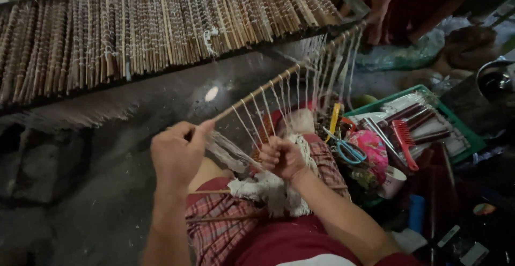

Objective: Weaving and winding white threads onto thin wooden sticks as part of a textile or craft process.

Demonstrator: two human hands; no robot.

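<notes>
Left hand (176, 153): pinched around end of thin pale bamboo stick (257, 91), held slanted above lap.
Right hand (282, 157): fisted tight — gripped bundle of white cotton strings (271, 188).
Strings: tied along stick.
Nearby: blue-handled scissors (347, 150), red plastic comb (403, 140) — right side.

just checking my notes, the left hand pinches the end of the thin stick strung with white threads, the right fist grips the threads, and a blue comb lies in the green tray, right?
Not quite: the comb in the green tray is red, not blue, as the head view shows. The rest holds: the left hand pinches the end of the thin stick strung with white threads, and the right fist grips the threads.
</notes>
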